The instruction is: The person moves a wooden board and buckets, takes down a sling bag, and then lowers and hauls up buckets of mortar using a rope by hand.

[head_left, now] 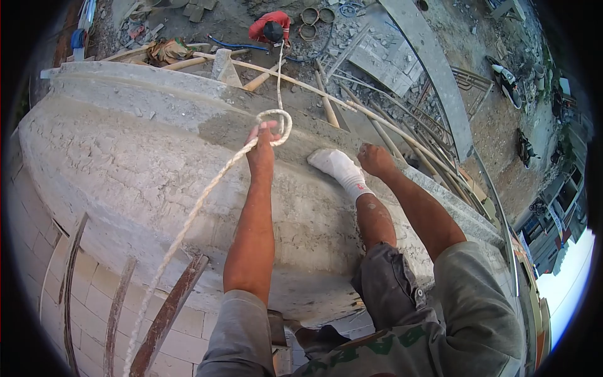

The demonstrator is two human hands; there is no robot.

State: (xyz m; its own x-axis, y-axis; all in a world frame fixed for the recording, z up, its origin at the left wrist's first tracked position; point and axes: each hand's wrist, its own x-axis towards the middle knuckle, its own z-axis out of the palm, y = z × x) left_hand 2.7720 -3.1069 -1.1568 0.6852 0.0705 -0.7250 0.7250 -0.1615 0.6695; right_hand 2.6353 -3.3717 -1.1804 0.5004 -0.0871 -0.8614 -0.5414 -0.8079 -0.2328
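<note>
My left hand grips a thick pale rope at a loop above the concrete ledge. One length of the rope hangs over the edge towards a person in red far below; the other runs back towards me at the lower left. My right hand is closed near the ledge's outer edge, beside my foot in a white sock. Whether anything lies inside its fingers is hidden.
Long wooden poles lean beyond the ledge. Rusty metal bars stand at the lower left by a block wall. Rubble, round rings and a parked motorbike are on the ground below.
</note>
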